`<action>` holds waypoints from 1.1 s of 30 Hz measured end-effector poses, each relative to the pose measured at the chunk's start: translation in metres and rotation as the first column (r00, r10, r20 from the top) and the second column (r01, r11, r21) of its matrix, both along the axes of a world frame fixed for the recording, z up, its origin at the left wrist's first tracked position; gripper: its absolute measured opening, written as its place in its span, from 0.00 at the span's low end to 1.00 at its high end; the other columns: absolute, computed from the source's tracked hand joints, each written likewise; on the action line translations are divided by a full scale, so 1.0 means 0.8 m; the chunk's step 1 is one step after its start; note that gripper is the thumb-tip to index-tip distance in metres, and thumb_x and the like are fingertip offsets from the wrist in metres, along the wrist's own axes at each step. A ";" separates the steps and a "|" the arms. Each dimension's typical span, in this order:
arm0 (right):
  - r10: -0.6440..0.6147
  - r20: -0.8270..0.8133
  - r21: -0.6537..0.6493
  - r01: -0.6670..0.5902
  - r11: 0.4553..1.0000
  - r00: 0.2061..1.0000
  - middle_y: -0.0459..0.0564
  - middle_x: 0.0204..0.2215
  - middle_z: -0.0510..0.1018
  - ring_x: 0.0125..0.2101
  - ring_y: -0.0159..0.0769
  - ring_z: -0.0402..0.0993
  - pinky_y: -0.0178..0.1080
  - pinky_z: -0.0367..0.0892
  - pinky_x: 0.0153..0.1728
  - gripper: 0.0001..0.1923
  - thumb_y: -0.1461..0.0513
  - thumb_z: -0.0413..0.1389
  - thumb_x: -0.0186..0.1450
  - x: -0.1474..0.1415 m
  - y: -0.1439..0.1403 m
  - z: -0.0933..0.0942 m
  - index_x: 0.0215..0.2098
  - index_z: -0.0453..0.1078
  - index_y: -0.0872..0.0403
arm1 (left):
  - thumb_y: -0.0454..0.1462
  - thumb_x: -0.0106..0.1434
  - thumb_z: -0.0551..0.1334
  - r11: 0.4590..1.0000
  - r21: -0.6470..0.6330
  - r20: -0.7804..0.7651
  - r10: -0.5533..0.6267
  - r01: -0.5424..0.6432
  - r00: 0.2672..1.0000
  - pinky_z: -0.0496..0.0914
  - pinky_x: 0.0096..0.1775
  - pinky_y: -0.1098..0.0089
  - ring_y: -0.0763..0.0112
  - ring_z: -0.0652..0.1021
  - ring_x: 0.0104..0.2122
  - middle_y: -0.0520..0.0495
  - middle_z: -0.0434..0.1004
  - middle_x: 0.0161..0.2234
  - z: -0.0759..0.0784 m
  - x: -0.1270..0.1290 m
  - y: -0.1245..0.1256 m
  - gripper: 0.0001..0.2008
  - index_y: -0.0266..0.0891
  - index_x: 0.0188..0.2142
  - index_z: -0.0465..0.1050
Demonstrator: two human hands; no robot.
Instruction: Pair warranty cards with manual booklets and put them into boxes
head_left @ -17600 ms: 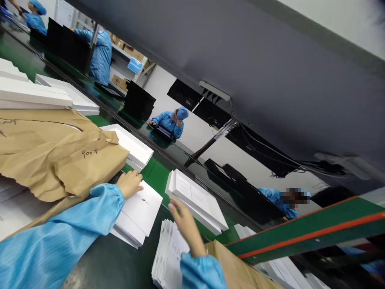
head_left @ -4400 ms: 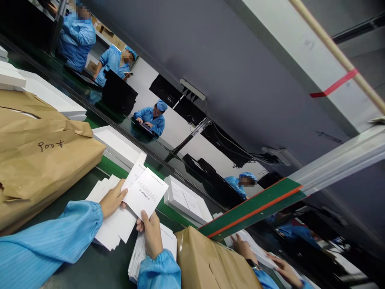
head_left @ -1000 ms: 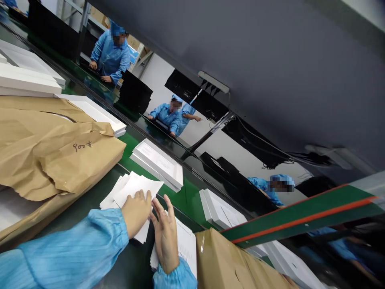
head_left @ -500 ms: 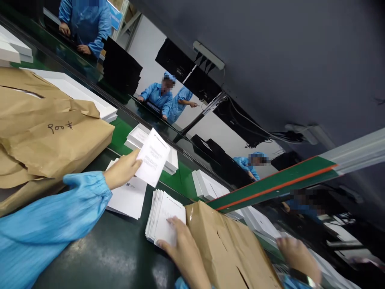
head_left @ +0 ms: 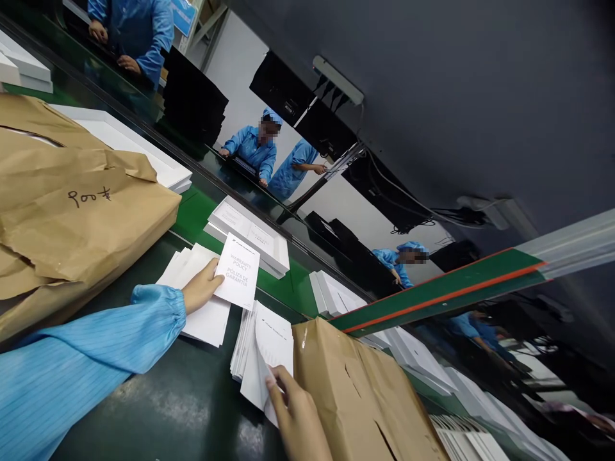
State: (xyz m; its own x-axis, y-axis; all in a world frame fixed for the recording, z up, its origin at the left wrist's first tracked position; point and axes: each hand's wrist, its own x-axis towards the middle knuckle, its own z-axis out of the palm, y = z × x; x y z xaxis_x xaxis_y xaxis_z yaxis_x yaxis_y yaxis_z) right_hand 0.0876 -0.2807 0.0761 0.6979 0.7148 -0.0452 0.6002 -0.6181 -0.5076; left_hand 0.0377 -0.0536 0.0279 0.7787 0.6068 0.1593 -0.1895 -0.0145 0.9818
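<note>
Warranty leaflet (head_left: 237,272) in left fingers (head_left: 215,282): grey capitals "WARRANTY POLICY", below them "PÓLIZA DE GARANTÍA"; header line at top too small to read. Brown paper package (head_left: 96,224), left of left fingers: handwritten "900" in dark ink, one more character after it, reading uncertain. White booklet (head_left: 277,349) in right fingers (head_left: 279,406): header line and faint print, illegible. White box (head_left: 271,266) just beyond left fingers: printed inserts (head_left: 262,238), words too small. Blue sign (head_left: 183,16), far beyond left fingers: partly cut off, lettering unreadable.
</note>
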 end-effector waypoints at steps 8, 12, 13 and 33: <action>-0.480 -0.213 0.662 0.487 0.569 0.851 0.50 0.31 0.69 0.32 0.35 0.66 0.34 0.64 0.29 0.16 0.51 0.45 0.53 0.041 -0.012 0.007 0.33 0.60 0.55 | 0.37 0.53 0.45 0.998 0.023 -0.039 0.065 -0.064 0.997 0.61 0.42 0.66 0.68 0.68 0.39 0.44 0.63 0.43 0.011 -0.008 -0.009 0.16 0.37 0.43 0.51; -0.563 0.017 0.706 0.389 0.592 0.826 0.52 0.30 0.70 0.32 0.38 0.66 0.37 0.63 0.31 0.17 0.53 0.44 0.54 0.040 0.019 0.026 0.33 0.62 0.57 | 0.38 0.55 0.43 0.976 -0.197 0.021 -0.091 0.093 0.996 0.68 0.27 0.69 0.72 0.73 0.26 0.43 0.63 0.42 0.017 -0.011 -0.015 0.17 0.42 0.45 0.43; -0.572 0.102 0.718 0.338 0.608 0.814 0.53 0.31 0.70 0.33 0.39 0.65 0.38 0.62 0.32 0.17 0.53 0.44 0.55 0.038 0.031 0.032 0.33 0.63 0.57 | 0.38 0.55 0.43 0.963 -0.238 0.043 -0.124 0.131 0.991 0.67 0.25 0.70 0.73 0.73 0.23 0.43 0.63 0.42 0.018 -0.011 -0.017 0.16 0.43 0.45 0.42; 0.109 0.402 0.507 -0.320 0.800 0.909 0.50 0.48 0.58 0.48 0.42 0.48 0.50 0.45 0.46 0.17 0.61 0.48 0.54 0.013 0.135 -0.030 0.43 0.59 0.49 | 0.36 0.52 0.51 0.991 -0.030 0.129 0.132 -0.130 0.983 0.63 0.41 0.66 0.68 0.67 0.42 0.44 0.65 0.42 0.015 -0.012 -0.015 0.17 0.38 0.43 0.51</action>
